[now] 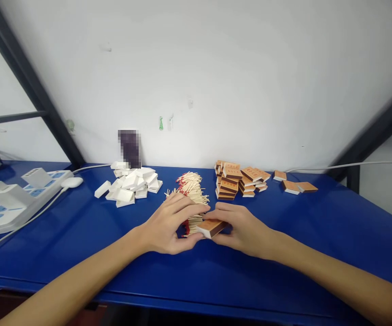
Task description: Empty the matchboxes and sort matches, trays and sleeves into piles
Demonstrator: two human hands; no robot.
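Note:
Both my hands meet at the middle of the blue table (80, 235). My right hand (243, 228) grips an orange-brown matchbox (212, 227), its white drawer end pointing left. My left hand (170, 224) is closed around the box's left end, fingers curled, with a few red-tipped matches showing under them. Just behind my hands lies a loose pile of matches (191, 190). A heap of white inner trays (131, 183) sits to the left of the pile. Stacked orange matchboxes (233, 180) stand to the right of it.
A white power strip (15, 199) with plugs and cables lies at the far left. Three more matchboxes (296, 185) rest at the right rear. A dark blurred object (129, 147) leans on the white wall. Black frame struts slant at both sides.

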